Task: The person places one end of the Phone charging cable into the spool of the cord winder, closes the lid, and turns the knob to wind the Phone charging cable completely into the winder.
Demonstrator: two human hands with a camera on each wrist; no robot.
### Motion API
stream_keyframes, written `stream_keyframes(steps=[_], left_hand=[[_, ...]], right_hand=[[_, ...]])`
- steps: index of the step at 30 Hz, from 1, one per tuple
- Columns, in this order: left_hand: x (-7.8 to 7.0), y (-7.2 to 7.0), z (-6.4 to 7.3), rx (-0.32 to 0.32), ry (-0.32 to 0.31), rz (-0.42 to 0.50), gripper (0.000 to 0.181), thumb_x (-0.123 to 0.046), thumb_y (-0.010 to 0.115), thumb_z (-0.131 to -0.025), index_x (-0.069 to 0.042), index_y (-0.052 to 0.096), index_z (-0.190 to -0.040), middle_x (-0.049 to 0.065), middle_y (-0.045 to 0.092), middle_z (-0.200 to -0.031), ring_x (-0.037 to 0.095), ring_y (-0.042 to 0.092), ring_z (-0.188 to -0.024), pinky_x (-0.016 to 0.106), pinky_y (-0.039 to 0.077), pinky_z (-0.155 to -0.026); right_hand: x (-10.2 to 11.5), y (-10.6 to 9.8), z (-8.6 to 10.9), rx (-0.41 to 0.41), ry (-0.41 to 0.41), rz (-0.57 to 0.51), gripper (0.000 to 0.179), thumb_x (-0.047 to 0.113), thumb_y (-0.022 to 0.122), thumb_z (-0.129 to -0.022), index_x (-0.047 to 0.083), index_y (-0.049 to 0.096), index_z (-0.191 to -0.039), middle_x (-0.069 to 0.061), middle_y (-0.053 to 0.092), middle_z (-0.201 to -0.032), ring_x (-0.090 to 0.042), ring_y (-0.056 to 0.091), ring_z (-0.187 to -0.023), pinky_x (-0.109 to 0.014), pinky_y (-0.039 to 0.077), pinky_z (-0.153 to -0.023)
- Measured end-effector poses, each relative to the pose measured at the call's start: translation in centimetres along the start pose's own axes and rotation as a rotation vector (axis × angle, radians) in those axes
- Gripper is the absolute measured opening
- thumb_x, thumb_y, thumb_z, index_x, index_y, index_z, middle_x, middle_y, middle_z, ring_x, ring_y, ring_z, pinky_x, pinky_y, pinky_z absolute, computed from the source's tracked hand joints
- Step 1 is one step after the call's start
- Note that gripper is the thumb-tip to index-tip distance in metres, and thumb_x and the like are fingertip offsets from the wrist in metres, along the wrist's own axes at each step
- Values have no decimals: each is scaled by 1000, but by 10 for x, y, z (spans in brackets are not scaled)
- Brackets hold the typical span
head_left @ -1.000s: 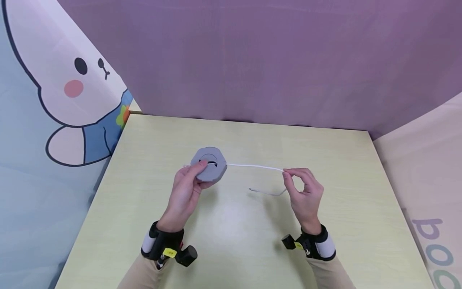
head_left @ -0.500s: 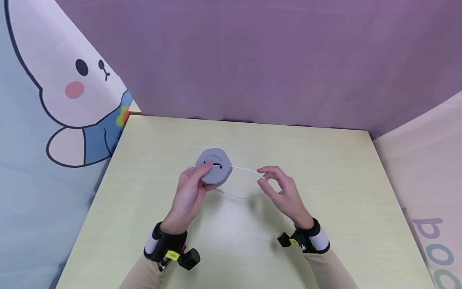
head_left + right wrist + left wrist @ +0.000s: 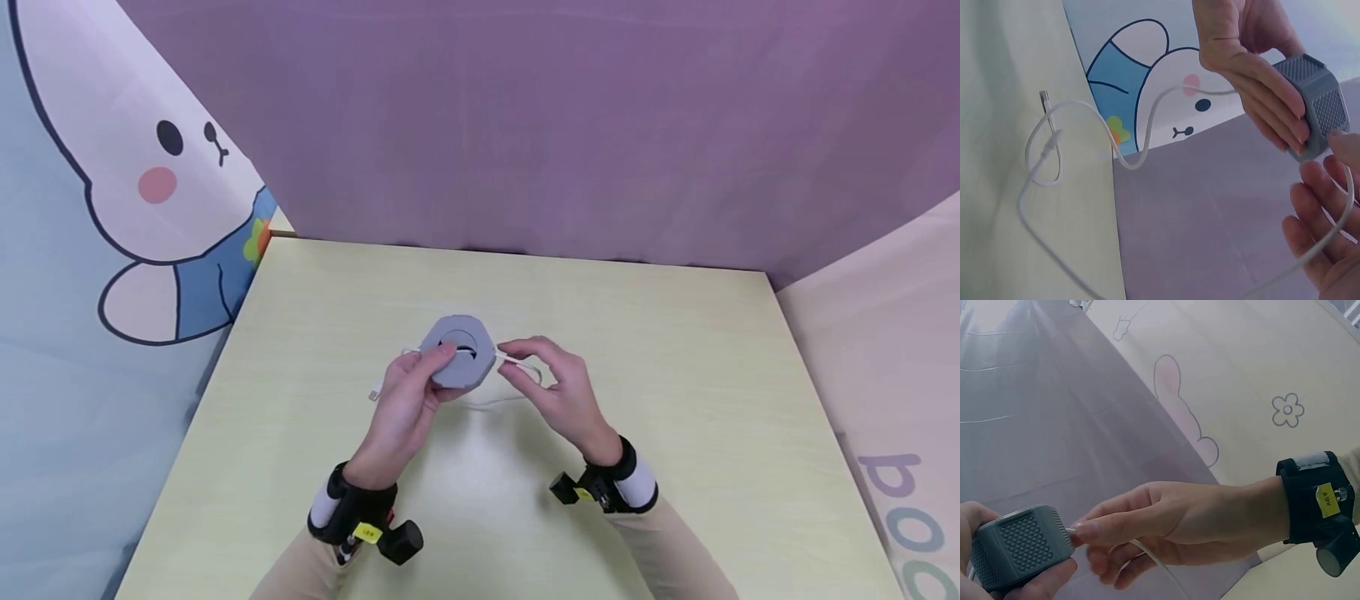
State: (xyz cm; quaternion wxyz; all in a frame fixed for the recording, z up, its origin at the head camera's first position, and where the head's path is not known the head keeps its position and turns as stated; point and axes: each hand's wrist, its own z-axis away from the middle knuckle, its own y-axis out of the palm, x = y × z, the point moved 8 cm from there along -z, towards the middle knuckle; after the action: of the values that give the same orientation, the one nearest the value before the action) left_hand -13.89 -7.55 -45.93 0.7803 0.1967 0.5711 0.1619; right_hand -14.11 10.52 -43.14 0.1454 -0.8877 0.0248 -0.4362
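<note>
A grey hexagonal cable winder (image 3: 477, 372) with a round centre opening is held in my left hand (image 3: 401, 404), thumb over its face. Its textured side (image 3: 1025, 545) shows in the left wrist view. From both sides of the winder runs a white USB cable (image 3: 1147, 128). Close to the winder's right edge, my right hand (image 3: 558, 392) pinches this cable between thumb and index finger, while the other fingers (image 3: 1313, 219) lie apart. A metal USB plug (image 3: 1044, 97) and a white connector (image 3: 1052, 142) hang on the cable's loops.
Both hands are above a pale wooden table (image 3: 300, 333). A purple cloth (image 3: 480, 125) hangs behind it, a blue cartoon-print cloth (image 3: 60, 417) on the left, and a pale printed cloth (image 3: 877, 350) on the right. Each wrist wears a black camera strap (image 3: 360, 504).
My right hand has moved left along the cable, right up to the winder. My left hand and the winder have shifted slightly right. The USB plug now shows beside my left hand.
</note>
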Motion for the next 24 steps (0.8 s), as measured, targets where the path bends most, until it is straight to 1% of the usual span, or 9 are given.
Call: stream_keyframes(steps=[2, 5, 10, 14, 17, 21, 24], left_hand=[[1, 1, 0, 6, 1, 3, 48, -8, 54, -103, 12, 39, -144, 17, 60, -129, 13, 74, -97, 30, 62, -84], [2, 2, 1, 11, -1, 7, 47, -7, 53, -103, 13, 40, -143, 17, 61, -127, 13, 74, -97, 30, 61, -86], [3, 2, 2, 8, -9, -6, 46, -7, 53, -104, 13, 39, -143, 18, 59, -130, 13, 74, -98, 29, 61, -86], [3, 0, 3, -3, -17, -23, 46, -8, 53, -104, 13, 39, -143, 20, 58, -132, 13, 74, -98, 29, 61, -85], [3, 1, 3, -5, -21, -20, 47, -8, 54, -104, 12, 38, -143, 21, 57, -133, 13, 74, -100, 30, 61, -86], [3, 2, 3, -1, -17, -14, 48, -8, 54, -104, 14, 37, -143, 23, 54, -135, 14, 73, -101, 30, 61, -88], [2, 0, 3, -9, -4, -19, 47, -8, 55, -103, 16, 38, -140, 24, 56, -132, 13, 73, -99, 28, 61, -86]], right_hand=[[4, 1, -2, -15, -33, -10, 29, -11, 76, -86, 0, 73, -113, -14, 75, -103, -19, 70, -100, -27, 57, -92], [9, 1, -4, -50, -74, -23, 25, -11, 76, -85, -1, 74, -108, -14, 75, -101, -21, 71, -99, -27, 58, -92], [14, -1, -4, -87, -122, -21, 16, -9, 76, -86, -2, 75, -101, -16, 76, -101, -23, 73, -98, -26, 59, -92], [16, -1, -3, -93, -132, -10, 17, -11, 76, -86, -1, 74, -100, -19, 76, -105, -26, 74, -101, -28, 59, -94], [16, 0, -2, -99, -123, -1, 19, -13, 74, -85, -1, 73, -99, -20, 76, -106, -27, 75, -102, -28, 58, -94], [16, -2, 0, -136, -115, 23, 20, -15, 73, -83, -1, 73, -98, -21, 77, -104, -27, 76, -100, -27, 58, -94], [16, -5, 1, -167, -116, 35, 20, -15, 72, -82, -1, 73, -96, -20, 77, -102, -26, 76, -97, -25, 58, -93]])
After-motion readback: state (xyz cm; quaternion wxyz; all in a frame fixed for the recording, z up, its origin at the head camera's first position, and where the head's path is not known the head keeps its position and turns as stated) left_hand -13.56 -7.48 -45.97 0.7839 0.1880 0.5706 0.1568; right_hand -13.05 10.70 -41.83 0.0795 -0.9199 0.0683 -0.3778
